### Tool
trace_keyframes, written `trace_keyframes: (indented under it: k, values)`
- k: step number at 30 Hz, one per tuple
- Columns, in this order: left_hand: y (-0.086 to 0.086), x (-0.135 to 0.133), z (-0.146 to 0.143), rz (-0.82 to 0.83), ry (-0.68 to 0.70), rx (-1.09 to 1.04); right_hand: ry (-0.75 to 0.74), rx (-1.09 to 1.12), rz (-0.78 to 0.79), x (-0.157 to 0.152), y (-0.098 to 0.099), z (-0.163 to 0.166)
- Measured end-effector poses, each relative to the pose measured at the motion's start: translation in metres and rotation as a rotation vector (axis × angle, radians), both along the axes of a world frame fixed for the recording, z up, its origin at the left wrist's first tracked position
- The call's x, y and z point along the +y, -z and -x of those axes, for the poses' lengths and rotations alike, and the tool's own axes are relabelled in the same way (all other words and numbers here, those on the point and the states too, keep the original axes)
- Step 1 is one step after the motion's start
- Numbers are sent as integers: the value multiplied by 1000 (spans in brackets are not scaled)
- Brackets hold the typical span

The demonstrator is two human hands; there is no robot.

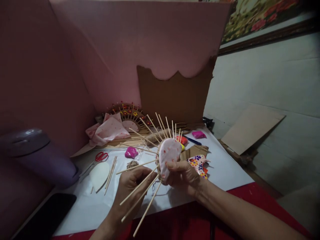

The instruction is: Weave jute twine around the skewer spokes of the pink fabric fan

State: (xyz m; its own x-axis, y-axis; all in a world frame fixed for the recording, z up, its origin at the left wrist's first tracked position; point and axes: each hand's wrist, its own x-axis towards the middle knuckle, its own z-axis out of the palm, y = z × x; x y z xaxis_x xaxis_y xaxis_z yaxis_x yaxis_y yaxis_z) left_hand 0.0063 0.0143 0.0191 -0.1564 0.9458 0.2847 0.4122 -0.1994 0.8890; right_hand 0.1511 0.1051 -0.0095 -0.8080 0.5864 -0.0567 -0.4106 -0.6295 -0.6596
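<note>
My right hand (pixel 183 173) grips a half-round piece covered in pink-spotted white cloth (pixel 170 155), thumb on its face and fingers behind. Thin wooden sticks (pixel 147 130) fan out from its curved edge, where twine (pixel 158 160) is wound between them. On the other side, my left hand (pixel 135 183) has its fingers closed at the lower sticks; what they pinch is hidden. A thin cord (pixel 153 188) hangs below the piece. Just behind the left hand lies a small ball of twine (pixel 132 164).
Red-handled scissors (pixel 101 156), a white cut-out (pixel 99 176) and loose sticks (pixel 110 175) lie left, near a purple tumbler (pixel 42 156) and a black phone (pixel 47 215). Behind are spotted cloth (pixel 110 128) and a decorated fan (pixel 130 115). Pink packets (pixel 199 134) and a blue pen (pixel 192 140) lie right.
</note>
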Motion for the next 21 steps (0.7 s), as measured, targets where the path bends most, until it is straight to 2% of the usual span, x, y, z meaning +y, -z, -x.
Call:
trace_keyframes:
  k: [5,8,13,17,21]
  values:
    - [1,0,3,-136,-32,171,26,-5,-25,1,1,0]
    - [5,3,3,-157,-16,93,35,-8,-40,0,-1,0]
    - [11,6,2,-86,33,-135,26,-23,-20,0,2,0]
    - [8,1,2,0,28,-55,29,-9,36,2,7,0]
    - [4,-3,1,9,44,3,17,7,114,2,8,1]
